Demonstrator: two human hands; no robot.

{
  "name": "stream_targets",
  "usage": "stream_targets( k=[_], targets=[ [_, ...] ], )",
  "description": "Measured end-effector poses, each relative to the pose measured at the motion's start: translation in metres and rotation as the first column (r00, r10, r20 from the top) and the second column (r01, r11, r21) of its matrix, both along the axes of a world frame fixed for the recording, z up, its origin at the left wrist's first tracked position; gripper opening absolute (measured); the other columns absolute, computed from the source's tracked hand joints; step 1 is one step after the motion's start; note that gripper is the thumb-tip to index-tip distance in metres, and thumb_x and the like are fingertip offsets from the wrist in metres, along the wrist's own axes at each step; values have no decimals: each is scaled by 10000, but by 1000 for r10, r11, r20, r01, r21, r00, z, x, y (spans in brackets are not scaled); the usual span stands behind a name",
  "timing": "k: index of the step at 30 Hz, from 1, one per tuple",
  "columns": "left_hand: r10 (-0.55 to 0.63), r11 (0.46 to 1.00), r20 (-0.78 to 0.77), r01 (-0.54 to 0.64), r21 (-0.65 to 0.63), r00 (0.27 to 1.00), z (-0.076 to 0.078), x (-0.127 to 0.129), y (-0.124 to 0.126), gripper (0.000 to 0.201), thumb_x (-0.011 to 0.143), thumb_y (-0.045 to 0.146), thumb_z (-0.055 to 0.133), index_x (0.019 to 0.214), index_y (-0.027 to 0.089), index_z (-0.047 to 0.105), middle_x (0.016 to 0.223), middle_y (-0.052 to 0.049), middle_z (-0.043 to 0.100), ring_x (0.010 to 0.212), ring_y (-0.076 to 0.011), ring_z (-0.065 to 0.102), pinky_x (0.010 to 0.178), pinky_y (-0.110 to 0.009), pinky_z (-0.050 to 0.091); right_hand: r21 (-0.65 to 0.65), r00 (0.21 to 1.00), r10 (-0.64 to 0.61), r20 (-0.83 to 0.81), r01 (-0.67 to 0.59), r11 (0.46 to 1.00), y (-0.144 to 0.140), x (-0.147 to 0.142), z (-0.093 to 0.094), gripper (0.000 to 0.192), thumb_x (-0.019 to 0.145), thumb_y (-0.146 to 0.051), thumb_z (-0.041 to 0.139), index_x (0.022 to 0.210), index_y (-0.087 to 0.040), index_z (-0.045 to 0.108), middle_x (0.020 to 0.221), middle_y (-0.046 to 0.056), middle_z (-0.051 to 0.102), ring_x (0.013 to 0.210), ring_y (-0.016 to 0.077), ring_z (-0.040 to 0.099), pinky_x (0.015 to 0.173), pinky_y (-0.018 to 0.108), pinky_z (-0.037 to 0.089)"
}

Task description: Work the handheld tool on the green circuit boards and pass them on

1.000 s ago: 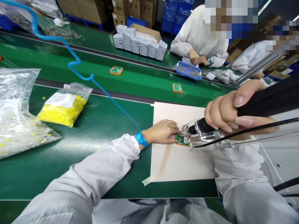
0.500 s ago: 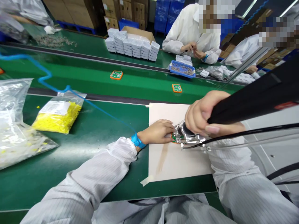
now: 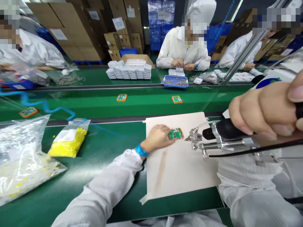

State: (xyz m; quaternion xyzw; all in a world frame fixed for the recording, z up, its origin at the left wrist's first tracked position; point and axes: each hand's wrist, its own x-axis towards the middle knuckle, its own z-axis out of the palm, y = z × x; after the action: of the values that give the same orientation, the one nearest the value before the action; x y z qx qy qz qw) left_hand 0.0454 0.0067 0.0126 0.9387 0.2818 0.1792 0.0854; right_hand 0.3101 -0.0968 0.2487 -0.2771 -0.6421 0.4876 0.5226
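My left hand (image 3: pixel 158 137) was pinched narrow, fingers and thumb at the near edge of a green circuit board (image 3: pixel 176 134) with an orange rim. The board sat just right of those fingers, over a taped sheet of pale paper (image 3: pixel 182 170); whether it was lifted off the paper, I could not tell. I judged it light and stiff, its small components fragile, so the orange rim seemed the place to take hold, with fingertips off the parts. A loose pinch might let that rim slip.

My right hand (image 3: pixel 262 108) was wrapped around a black-handled tool (image 3: pixel 228 129), its metal head (image 3: pixel 196 138) aimed at the board, near but apart. The tool looked weighty, better suited to a full-palm hold.

A blue wrist strap (image 3: pixel 141 150) circled my left wrist. Left of that hand, on the green desk (image 3: pixel 101 154), lay a bag of yellow pieces (image 3: pixel 67 148), and farther left a larger clear bag (image 3: pixel 23 164). Beyond my hands, a second board (image 3: pixel 177 99) and a third board (image 3: pixel 121 97) lay on a green strip (image 3: pixel 149 102); past it, a co-worker (image 3: pixel 170 47) sat behind a blue tray (image 3: pixel 175 85).
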Motion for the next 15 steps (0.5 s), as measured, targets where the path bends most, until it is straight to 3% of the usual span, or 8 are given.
stream_targets(
  k=[2,4,7,9,11,13,14,15],
  targets=[
    [217,974,64,-220,56,974,-1,7,33,474,966,544,602,1140,120,722,1140,-188,732,1199,-353,631,1079,-526,490,44,1000,-18,-1,18,999,-4,-6,-1,304,895,-512,662,869,-224,569,534,-47,373,534,104,528,596,264,496],
    [450,881,191,-468,61,872,-4,4,69,555,943,465,646,1345,83,617,1393,-255,608,1415,-409,473,1167,-599,406,90,1000,-1,15,0,996,-4,-19,-5,243,877,-451,709,906,-237,597,539,-37,398,526,113,526,563,266,493],
    [608,770,350,-637,-38,713,0,-7,107,753,928,426,662,1528,42,421,1613,-310,354,1551,-424,295,1226,-618,338,213,992,126,19,-127,969,-2,-36,-9,132,894,-254,692,1006,-247,622,545,-39,428,484,101,507,517,268,490],
    [560,790,470,-611,-55,682,17,-14,110,616,958,399,597,1464,63,500,1555,-285,459,1498,-371,417,1211,-568,399,259,981,192,35,-195,946,-1,-38,-9,164,922,-178,647,1070,-241,616,563,-38,435,488,97,514,519,277,498],
    [397,847,641,-531,20,657,46,-18,90,364,977,366,547,1241,144,662,1286,-188,693,1255,-297,647,1093,-509,535,253,974,213,82,-227,941,-1,-37,-7,167,948,-171,622,1102,-231,599,585,-35,442,518,101,540,535,284,506],
    [127,890,813,-427,159,568,84,-25,48,199,977,335,567,1001,221,728,936,-66,762,894,-230,738,862,-451,631,251,970,218,106,-238,938,-1,-37,-8,162,958,-174,608,1111,-222,583,601,-38,450,542,101,551,550,281,505],
    [-39,890,879,-383,247,476,101,-30,21,148,946,316,607,971,265,744,853,-23,750,796,-222,729,750,-438,637,266,972,220,76,-233,936,-1,-38,-10,160,957,-165,604,1108,-214,577,605,-44,445,542,93,541,550,271,497],
    [-113,899,905,-345,269,410,117,-36,-8,197,932,335,598,1043,347,761,856,1,746,798,-246,728,718,-478,631,290,974,224,19,-220,931,0,-39,-12,157,952,-154,604,1097,-206,573,605,-51,434,535,82,522,542,254,481]
  ],
)
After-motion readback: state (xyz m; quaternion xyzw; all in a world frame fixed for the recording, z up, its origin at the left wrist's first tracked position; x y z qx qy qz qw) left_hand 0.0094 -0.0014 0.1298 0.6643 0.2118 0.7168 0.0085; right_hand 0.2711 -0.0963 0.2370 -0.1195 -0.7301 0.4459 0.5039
